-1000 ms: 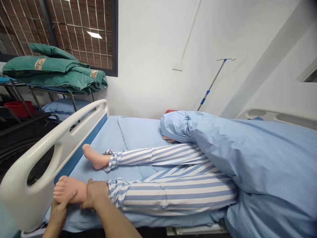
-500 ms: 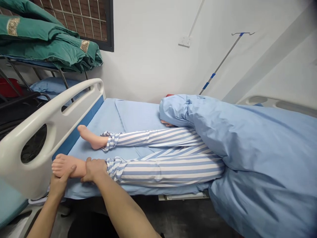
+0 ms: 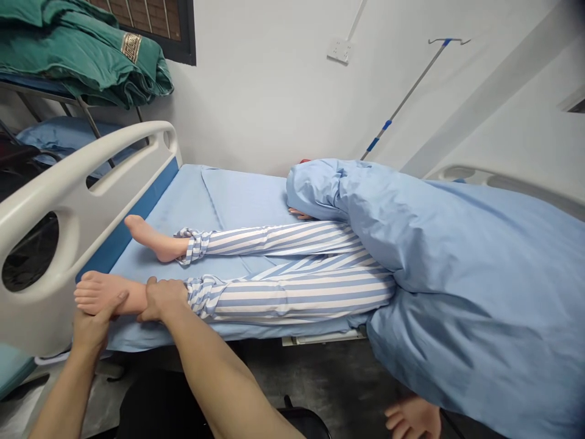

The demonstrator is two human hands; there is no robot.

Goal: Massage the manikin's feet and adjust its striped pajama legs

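Observation:
On the bed lies a figure that looks like a care manikin, in blue-and-white striped trousers (image 3: pixel 301 299) with bunched cuffs. My left hand (image 3: pixel 92 326) grips its nearer foot (image 3: pixel 112 289) from below, the thumb lying over the top and the fingers partly hidden under the sole. Around the ankle of that same leg wraps my right hand (image 3: pixel 165 299), just short of the cuff. The toes point up and towards the footboard. Its other foot (image 3: pixel 158 241) rests on the sheet farther back, untouched.
A white footboard (image 3: pixel 132 155) rises beside the feet. Blue bedding (image 3: pixel 448 262) covers the upper body; a hand (image 3: pixel 414 417) hangs below it at lower right. Beyond are an IV pole (image 3: pixel 402 110) and a green bundle (image 3: pixel 91 52). A black chair (image 3: pixel 306 421) stands near me.
The view has shifted, so the bed appears farther left and higher. The hanging hand and black chair have come into sight. Both my hands keep their hold on the foot and ankle.

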